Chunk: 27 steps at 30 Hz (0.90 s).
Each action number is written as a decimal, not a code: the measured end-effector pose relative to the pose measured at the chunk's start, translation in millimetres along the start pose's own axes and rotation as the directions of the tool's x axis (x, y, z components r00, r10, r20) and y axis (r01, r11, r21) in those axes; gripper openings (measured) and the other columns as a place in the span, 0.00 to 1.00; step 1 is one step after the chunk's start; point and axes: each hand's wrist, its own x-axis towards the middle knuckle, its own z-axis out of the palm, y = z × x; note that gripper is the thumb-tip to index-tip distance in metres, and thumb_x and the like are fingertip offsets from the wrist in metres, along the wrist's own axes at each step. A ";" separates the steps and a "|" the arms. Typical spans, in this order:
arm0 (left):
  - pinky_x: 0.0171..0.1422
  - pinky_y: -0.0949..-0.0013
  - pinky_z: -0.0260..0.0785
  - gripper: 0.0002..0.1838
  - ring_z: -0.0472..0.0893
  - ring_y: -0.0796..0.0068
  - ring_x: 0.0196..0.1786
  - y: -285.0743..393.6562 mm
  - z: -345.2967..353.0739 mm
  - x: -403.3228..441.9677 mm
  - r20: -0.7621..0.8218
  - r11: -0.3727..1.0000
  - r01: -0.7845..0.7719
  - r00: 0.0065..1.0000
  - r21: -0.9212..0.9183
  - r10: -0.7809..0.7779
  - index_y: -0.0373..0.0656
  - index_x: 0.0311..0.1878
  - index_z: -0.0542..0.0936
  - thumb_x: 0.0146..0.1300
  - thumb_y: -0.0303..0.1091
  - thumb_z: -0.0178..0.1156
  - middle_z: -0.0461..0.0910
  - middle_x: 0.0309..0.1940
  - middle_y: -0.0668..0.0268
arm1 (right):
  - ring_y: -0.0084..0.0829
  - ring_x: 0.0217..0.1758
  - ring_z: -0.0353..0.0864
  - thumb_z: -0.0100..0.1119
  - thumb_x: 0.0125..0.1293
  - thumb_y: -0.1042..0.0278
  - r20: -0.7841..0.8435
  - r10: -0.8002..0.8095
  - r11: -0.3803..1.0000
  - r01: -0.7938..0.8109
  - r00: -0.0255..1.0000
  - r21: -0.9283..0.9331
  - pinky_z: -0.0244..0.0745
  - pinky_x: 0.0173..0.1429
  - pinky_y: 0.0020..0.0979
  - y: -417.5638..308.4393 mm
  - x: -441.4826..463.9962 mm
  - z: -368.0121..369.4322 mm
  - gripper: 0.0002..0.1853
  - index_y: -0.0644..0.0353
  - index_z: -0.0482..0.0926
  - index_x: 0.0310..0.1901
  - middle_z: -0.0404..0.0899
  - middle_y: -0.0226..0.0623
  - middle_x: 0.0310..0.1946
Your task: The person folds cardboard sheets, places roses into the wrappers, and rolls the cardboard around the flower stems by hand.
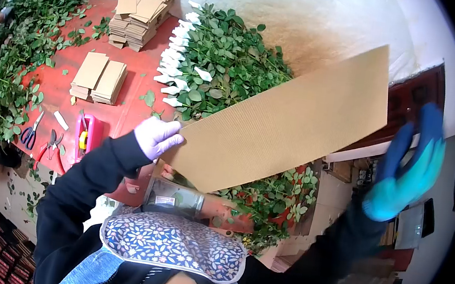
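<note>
"So, which step is in hand, by your reading?"

"Handling the big cardboard sheet [300, 111], I'd judge: it is held up and tilted above the red table [138, 81]. It runs from nine o'clock, by the left hand [159, 137], up to a raised corner at two o'clock."

"How do the hands stand?"

"The left, in a pale glove, is clenched on the sheet's near end, fingers pinching its edge. The right hand [407, 171], in a teal and blue glove, is released at three o'clock, fingers raised and slightly blurred, apart from the cardboard."

"And what does moving that sheet call for from here?"

"Control of the far end, I'd say. One hand grips only one end of a broad panel, so it could swing or sag; a second hold, or a firm surface beneath, would steady it. It also needs clearance from the leafy stems [233, 56] at twelve o'clock, with their white wraps [174, 54] towards eleven."

"What else lies about?"

"Loose foliage [289, 199] shows past the lower edge at four o'clock. A tall stack of cardboard pieces [134, 23] sits between ten and eleven, and lower stacks [98, 79] at ten. The pink tape dispenser [88, 129] is at nine, with pliers [53, 148] and scissors [32, 130] beyond it."
</note>
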 end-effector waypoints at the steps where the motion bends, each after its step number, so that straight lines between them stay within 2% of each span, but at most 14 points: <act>1: 0.28 0.58 0.65 0.08 0.75 0.48 0.24 -9.8 15.2 -1.9 0.012 0.994 0.024 1.000 -0.109 -0.023 0.39 0.35 0.76 0.70 0.33 0.57 0.73 0.20 0.52 | 0.43 0.50 0.81 0.61 0.57 0.81 -0.020 0.042 0.986 -0.039 0.999 0.161 0.76 0.53 0.40 -20.8 -14.7 2.9 0.19 0.65 0.80 0.53 0.81 0.46 0.49; 3: 0.33 0.62 0.69 0.08 0.79 0.55 0.27 -36.5 36.6 -15.0 0.075 0.965 0.193 0.980 -0.179 -0.182 0.39 0.40 0.78 0.71 0.34 0.57 0.77 0.23 0.55 | 0.44 0.48 0.80 0.64 0.56 0.73 0.311 -0.122 0.887 -0.037 0.942 0.461 0.75 0.53 0.44 -58.6 -55.7 23.3 0.15 0.58 0.81 0.47 0.80 0.42 0.47; 4: 0.33 0.62 0.69 0.08 0.79 0.55 0.27 -44.5 47.1 -21.0 0.077 0.959 0.216 0.976 -0.182 -0.205 0.39 0.40 0.78 0.71 0.34 0.57 0.77 0.23 0.55 | 0.44 0.48 0.80 0.65 0.57 0.68 0.308 -0.276 0.813 0.051 0.910 0.580 0.73 0.54 0.47 -82.5 -66.4 32.2 0.16 0.57 0.80 0.48 0.80 0.39 0.46; 5: 0.36 0.62 0.70 0.09 0.80 0.59 0.29 -51.7 56.4 -26.3 0.063 0.937 0.247 0.969 -0.248 -0.239 0.38 0.41 0.78 0.72 0.35 0.57 0.78 0.25 0.55 | 0.41 0.48 0.80 0.64 0.60 0.66 0.281 -0.239 0.686 -0.043 0.929 0.726 0.74 0.53 0.45 -106.6 -88.2 54.4 0.15 0.57 0.80 0.49 0.81 0.39 0.46; 6: 0.38 0.62 0.71 0.11 0.80 0.62 0.30 -57.6 65.3 -33.4 0.050 0.910 0.275 0.961 -0.310 -0.273 0.37 0.42 0.78 0.72 0.36 0.57 0.80 0.28 0.54 | 0.40 0.48 0.81 0.63 0.61 0.66 0.513 -0.361 0.663 -0.173 0.779 0.728 0.75 0.50 0.42 -127.3 -90.4 67.6 0.15 0.57 0.80 0.50 0.81 0.40 0.47; 7: 0.38 0.62 0.71 0.11 0.80 0.62 0.30 -60.3 72.4 -39.7 0.053 0.904 0.298 0.953 -0.305 -0.297 0.37 0.42 0.78 0.72 0.36 0.57 0.80 0.28 0.54 | 0.40 0.48 0.81 0.63 0.61 0.67 0.463 -0.349 0.574 -0.205 0.815 0.793 0.76 0.49 0.40 -143.1 -109.2 83.8 0.15 0.58 0.81 0.50 0.82 0.40 0.47; 9: 0.47 0.66 0.74 0.11 0.82 0.72 0.39 -67.4 90.7 -51.0 0.118 0.841 0.324 0.945 -0.434 -0.303 0.37 0.50 0.79 0.73 0.34 0.56 0.84 0.36 0.58 | 0.46 0.52 0.80 0.65 0.59 0.71 0.477 -0.390 0.405 -0.318 0.787 0.857 0.76 0.53 0.43 -163.5 -142.7 104.1 0.19 0.63 0.79 0.53 0.80 0.45 0.52; 10: 0.53 0.68 0.74 0.13 0.82 0.76 0.44 -88.6 108.3 -63.9 0.180 0.769 0.390 0.920 -0.507 -0.348 0.38 0.56 0.79 0.73 0.33 0.56 0.85 0.41 0.62 | 0.47 0.54 0.79 0.65 0.59 0.70 0.478 -0.400 0.404 -0.317 0.782 0.858 0.76 0.54 0.43 -171.4 -154.7 114.1 0.21 0.62 0.78 0.55 0.78 0.46 0.55; 15: 0.52 0.68 0.74 0.13 0.81 0.77 0.44 -99.6 130.8 -83.0 0.178 0.646 0.469 0.868 -0.602 -0.463 0.36 0.54 0.79 0.73 0.34 0.56 0.85 0.42 0.65 | 0.46 0.59 0.77 0.64 0.60 0.69 0.516 -0.438 0.412 -0.345 0.736 0.843 0.74 0.57 0.43 -187.5 -187.5 134.3 0.25 0.61 0.76 0.60 0.75 0.45 0.61; 17: 0.60 0.72 0.70 0.17 0.78 0.81 0.52 -117.1 135.2 -95.4 0.240 0.592 0.514 0.844 -0.621 -0.480 0.37 0.61 0.76 0.75 0.34 0.53 0.83 0.50 0.68 | 0.44 0.59 0.76 0.64 0.60 0.68 0.466 -0.451 0.478 -0.235 0.762 0.846 0.74 0.57 0.42 -199.4 -189.7 139.8 0.25 0.60 0.75 0.60 0.74 0.43 0.62; 19: 0.59 0.71 0.71 0.17 0.79 0.80 0.51 -135.1 136.9 -108.2 0.285 0.521 0.573 0.798 -0.633 -0.531 0.37 0.61 0.76 0.75 0.35 0.54 0.83 0.48 0.67 | 0.41 0.60 0.76 0.64 0.60 0.67 0.488 -0.444 0.484 -0.258 0.751 0.836 0.73 0.57 0.41 -210.2 -192.7 143.7 0.25 0.60 0.76 0.60 0.74 0.42 0.62; 21: 0.57 0.70 0.72 0.17 0.79 0.79 0.49 -86.8 112.3 -94.9 0.333 0.436 0.646 0.728 -0.627 -0.599 0.37 0.58 0.77 0.75 0.37 0.56 0.83 0.46 0.67 | 0.37 0.61 0.74 0.62 0.59 0.64 0.432 -0.465 0.485 -0.186 0.773 0.855 0.71 0.56 0.40 -217.9 -205.7 136.1 0.26 0.57 0.75 0.60 0.75 0.37 0.61; 24: 0.55 0.70 0.72 0.18 0.79 0.78 0.47 -86.1 118.6 -110.3 0.342 0.503 0.765 0.636 -0.402 -0.692 0.36 0.58 0.77 0.73 0.39 0.59 0.83 0.44 0.66 | 0.38 0.65 0.71 0.61 0.59 0.60 0.455 -0.458 0.457 -0.236 0.764 0.857 0.68 0.64 0.42 -230.1 -235.3 145.2 0.28 0.58 0.74 0.62 0.73 0.39 0.64; 27: 0.56 0.70 0.71 0.20 0.79 0.77 0.49 -73.9 118.6 -111.2 0.349 0.433 0.759 0.623 -0.486 -0.700 0.35 0.58 0.76 0.71 0.38 0.61 0.83 0.44 0.65 | 0.41 0.73 0.64 0.60 0.63 0.53 0.490 -0.455 0.400 -0.321 0.743 0.858 0.57 0.75 0.45 -246.6 -266.3 159.4 0.33 0.61 0.69 0.67 0.67 0.43 0.69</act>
